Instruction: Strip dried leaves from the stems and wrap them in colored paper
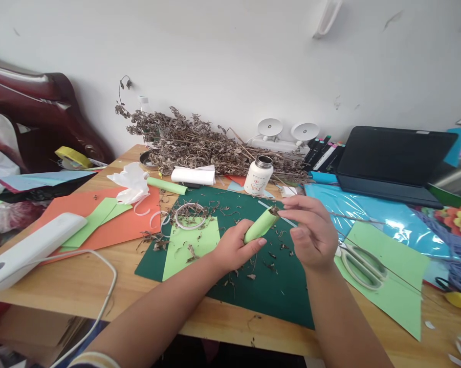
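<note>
My left hand [236, 244] is wrapped round a rolled tube of light green paper [260, 226], tilted up to the right. Brown dried leaves [274, 210] show in the tube's upper opening. Close by that opening is my right hand [312, 232], its fingers bent and their tips near the leaves; whether they pinch a bit of leaf I cannot make out. Below both hands lies a dark green mat [268, 286] strewn with leaf crumbs. A light green sheet [192, 250] and a roll of clear tape [191, 216] rest on its left part.
Behind the mat stand an uncapped white bottle [258, 176] and a heap of dried stalks [192, 138]. Scissors [364, 266] lie on green paper at the right, near a tablet [395, 163]. A white corded device [34, 250] and orange paper [118, 230] are at the left.
</note>
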Available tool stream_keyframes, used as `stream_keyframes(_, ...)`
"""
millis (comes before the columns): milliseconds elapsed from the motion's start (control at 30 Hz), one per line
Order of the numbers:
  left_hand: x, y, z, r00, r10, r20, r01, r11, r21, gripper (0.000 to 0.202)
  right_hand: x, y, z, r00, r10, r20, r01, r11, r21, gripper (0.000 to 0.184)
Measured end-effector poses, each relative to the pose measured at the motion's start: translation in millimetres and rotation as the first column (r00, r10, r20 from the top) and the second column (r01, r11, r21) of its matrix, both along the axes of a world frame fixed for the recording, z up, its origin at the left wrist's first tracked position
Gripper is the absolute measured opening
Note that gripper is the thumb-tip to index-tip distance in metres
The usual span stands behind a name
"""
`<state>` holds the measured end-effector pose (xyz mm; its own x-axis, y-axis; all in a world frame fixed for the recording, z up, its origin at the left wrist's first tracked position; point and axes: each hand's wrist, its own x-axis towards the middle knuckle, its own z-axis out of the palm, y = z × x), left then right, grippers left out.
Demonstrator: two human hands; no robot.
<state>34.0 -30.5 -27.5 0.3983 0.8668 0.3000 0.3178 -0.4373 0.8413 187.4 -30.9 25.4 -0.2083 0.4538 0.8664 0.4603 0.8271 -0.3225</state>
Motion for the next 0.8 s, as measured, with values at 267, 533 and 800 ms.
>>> stream_keyframes(267,-0.8,1.6,-3.1,0.999,0.043,-0.012,-0.043,0.999,0.009,0.022,2.1,1.6,18.7,0.971,0.022,0.239,0.009,0.992,-0.127,0.019)
stream_keyframes(533,5.5,-2.3,-6.7,0.984,0.011,0.18,0.02,0.985,-0.169,0.024,-0.1,3.7,32.8,0.983,0.136,0.123,-0.099,0.958,-0.271,0.022)
stream_keyframes(800,8.8,9.6,5.4,0.646,0.287,0.707,0.237,0.805,-0.543,0.022,-0.8,13.3,-6.0,0.969,0.011,-0.245,-0.098,0.933,-0.346,0.029)
